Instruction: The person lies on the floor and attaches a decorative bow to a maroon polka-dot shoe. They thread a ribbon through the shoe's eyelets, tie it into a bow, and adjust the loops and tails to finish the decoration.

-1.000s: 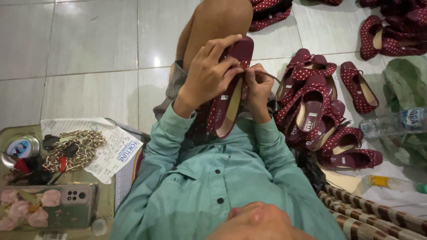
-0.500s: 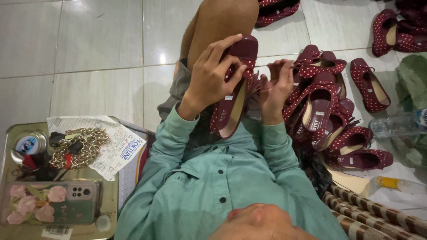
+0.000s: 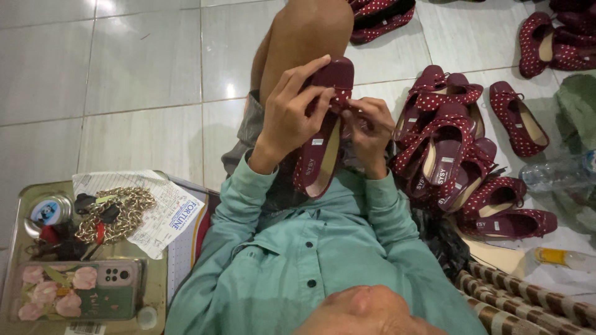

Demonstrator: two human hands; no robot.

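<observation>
Shoe: a dark red polka-dot flat shoe [image 3: 323,133] is being held above the lap, against the raised knee [image 3: 307,31].
Long axis: is running toe-up, heel toward the chest.
Left hand [image 3: 292,115]: is clasping the shoe's upper part from the left.
Right hand [image 3: 372,133]: is pinching at the shoe's right edge, fingertips closed; what they are holding cannot be told.
Nearer hand: both are touching it.
Surroundings: a pile of matching shoes [image 3: 459,155] is lying just right.

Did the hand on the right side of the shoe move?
Yes. The right hand has drawn back in against the shoe, farther from the pile of shoes than half a second ago.
</observation>
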